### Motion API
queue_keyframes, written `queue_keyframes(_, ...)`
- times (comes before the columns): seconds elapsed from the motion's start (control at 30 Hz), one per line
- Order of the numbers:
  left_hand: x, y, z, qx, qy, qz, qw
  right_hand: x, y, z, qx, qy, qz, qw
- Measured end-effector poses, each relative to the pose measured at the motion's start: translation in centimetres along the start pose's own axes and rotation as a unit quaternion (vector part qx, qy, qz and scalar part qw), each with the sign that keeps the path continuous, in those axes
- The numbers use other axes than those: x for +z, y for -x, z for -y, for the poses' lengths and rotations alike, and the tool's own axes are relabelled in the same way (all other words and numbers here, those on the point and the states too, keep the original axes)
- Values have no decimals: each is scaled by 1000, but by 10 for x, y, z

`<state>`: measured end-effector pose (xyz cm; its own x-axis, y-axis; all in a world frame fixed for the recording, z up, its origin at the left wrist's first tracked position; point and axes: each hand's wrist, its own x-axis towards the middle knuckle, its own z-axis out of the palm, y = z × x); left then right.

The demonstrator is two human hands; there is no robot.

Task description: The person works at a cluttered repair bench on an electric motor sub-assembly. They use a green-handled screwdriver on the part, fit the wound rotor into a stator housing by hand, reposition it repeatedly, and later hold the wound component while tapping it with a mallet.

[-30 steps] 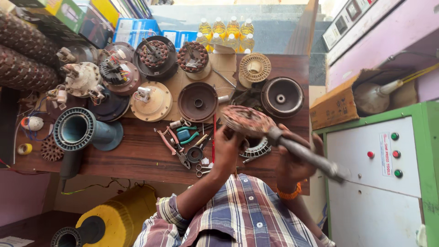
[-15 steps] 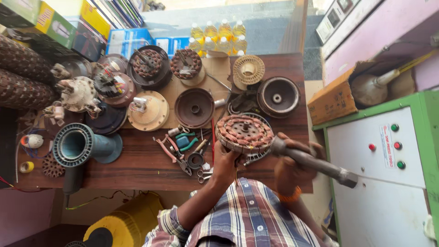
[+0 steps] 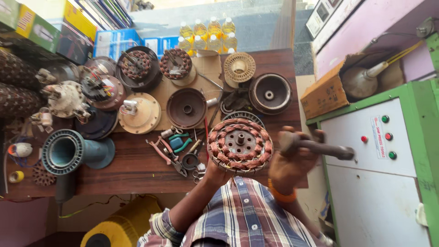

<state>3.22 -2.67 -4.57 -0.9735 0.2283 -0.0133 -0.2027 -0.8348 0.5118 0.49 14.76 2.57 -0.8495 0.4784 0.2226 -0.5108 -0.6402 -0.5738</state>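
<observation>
1. On the left of the wooden table (image 3: 137,176) a blue pipe piece (image 3: 68,153) lies on its side near the front edge. If your elbow pushes it, it can roll off, because nothing holds it in place.

2. The pliers and small tools (image 3: 176,151) lie loose just beside your left forearm. A sleeve that drags over them can pull them to the floor.

3. Your left hand (image 3: 217,174) holds the copper-wound coil disc (image 3: 240,145) from below, raised over the front of the table and turned with its face toward you. The hand is mostly hidden behind the disc, so I cannot tell how firm the grip is. If it is only on the rim, a knock can tip the disc down onto the metal covers lying behind it.

4. The thin copper wires are bare on the face. A hit that lands on them and not on the center hub can cut or crush the winding.

5. Your right hand (image 3: 290,167) is closed around the hammer (image 3: 315,147), whose head is just beside the disc's right edge. A badly aimed swing can reach your left fingers, which are near the rim.

6. The hammer handle points at the green and white cabinet (image 3: 379,183) on the right. A wide backswing can strike its buttons.
</observation>
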Motion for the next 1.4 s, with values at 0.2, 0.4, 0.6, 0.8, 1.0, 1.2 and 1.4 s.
queue_keyframes(0.2, -8, -1, 10, -49, 111, 62, 991, 0, 1, 2, 28, -50, -24, 998)
queue_keyframes(0.4, -24, -4, 18, -80, 119, 32, 989, 3, -5, 0, 37, -20, -8, 999)
queue_keyframes(0.6, -35, -1, 27, -94, 170, 54, 980, -1, -6, -3, 68, -25, 0, 997)
queue_keyframes(0.8, -29, 3, 20, -125, 198, 24, 972, -4, -6, -5, 107, -31, -10, 994)
queue_keyframes(1.0, -15, -10, 9, -103, 104, 93, 985, 8, -8, -2, 172, -14, -9, 985)
queue_keyframes(1.2, -8, -24, -14, -69, -64, 169, 981, 10, -9, 11, 242, 13, -1, 970)
queue_keyframes(1.4, 23, -32, -43, -54, -153, 183, 970, -3, -26, 25, 289, -16, 41, 956)
